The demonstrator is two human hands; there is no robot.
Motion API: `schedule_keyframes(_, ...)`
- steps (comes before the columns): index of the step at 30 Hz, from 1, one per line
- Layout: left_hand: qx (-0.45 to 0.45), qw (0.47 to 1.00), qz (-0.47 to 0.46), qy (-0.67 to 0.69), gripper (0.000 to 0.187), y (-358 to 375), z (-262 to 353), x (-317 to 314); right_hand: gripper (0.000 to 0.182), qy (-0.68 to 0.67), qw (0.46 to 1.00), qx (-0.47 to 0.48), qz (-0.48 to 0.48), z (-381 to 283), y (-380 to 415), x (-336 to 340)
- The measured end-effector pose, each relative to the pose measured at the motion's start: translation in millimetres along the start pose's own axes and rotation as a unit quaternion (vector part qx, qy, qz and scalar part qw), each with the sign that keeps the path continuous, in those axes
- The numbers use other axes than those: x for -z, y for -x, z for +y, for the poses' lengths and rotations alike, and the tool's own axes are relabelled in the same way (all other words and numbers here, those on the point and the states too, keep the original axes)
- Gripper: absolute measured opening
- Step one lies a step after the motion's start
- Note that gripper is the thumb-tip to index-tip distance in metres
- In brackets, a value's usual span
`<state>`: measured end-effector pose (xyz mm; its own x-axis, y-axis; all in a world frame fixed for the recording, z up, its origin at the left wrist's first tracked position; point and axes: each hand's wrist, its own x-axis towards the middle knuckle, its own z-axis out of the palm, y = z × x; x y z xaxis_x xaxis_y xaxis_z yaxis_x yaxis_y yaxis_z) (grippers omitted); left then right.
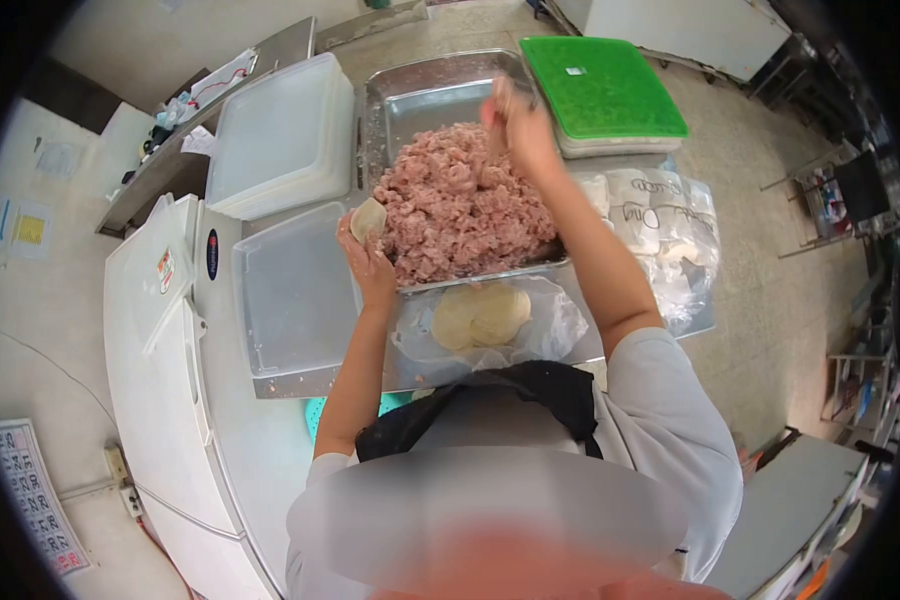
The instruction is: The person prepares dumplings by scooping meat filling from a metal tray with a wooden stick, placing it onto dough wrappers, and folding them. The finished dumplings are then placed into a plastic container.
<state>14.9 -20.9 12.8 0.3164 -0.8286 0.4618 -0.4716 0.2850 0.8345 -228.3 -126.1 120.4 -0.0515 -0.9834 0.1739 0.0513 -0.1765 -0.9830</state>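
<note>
A thin round dough wrapper (369, 219) rests in the cupped fingers of my left hand (368, 258), at the left edge of the meat tray. My right hand (522, 128) is raised over the far side of the ground meat (460, 205), its fingers closed and blurred. Something narrow seems to point down from it toward the meat, but I cannot make out what it is. The pinkish meat is heaped in a deep metal tray (395, 90). Closer to me, a stack of round wrappers (480, 315) lies on a clear plastic bag (560, 325).
Left of the meat stand stacked lidded plastic containers (275, 130) and a shallow translucent tray (295, 300). A green-lidded container (605, 90) sits at the far right. Below it lie plastic bags with handwriting (670, 225). A white freezer (155, 330) is at the left.
</note>
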Motion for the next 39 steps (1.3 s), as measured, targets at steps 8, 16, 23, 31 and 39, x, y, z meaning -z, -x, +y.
schedule_keyframes(8, -0.016, 0.998, -0.021, -0.059, 0.023, -2, 6, -4, 0.047, -0.006, 0.993, -0.018, -0.119, -56, 34, 31)
schedule_keyframes(16, -0.042, 0.994, -0.027, -0.102, 0.024, -4, 13, -12, 0.047, -0.184, 0.979, -0.081, 0.033, 27, 62, 43)
schedule_keyframes(23, -0.036, 0.988, -0.035, -0.148, 0.023, 0, 18, -12, 0.046, -0.147, 0.986, -0.009, -0.081, -59, 14, 66)
schedule_keyframes(31, -0.051, 0.983, -0.011, -0.174, 0.024, -1, 12, -15, 0.042, -0.305, 0.943, -0.120, 0.050, 14, 73, 62)
schedule_keyframes(39, -0.024, 0.984, -0.014, -0.176, 0.023, 4, 17, -15, 0.047, -0.119, 0.979, -0.058, -0.152, 42, 94, 63)
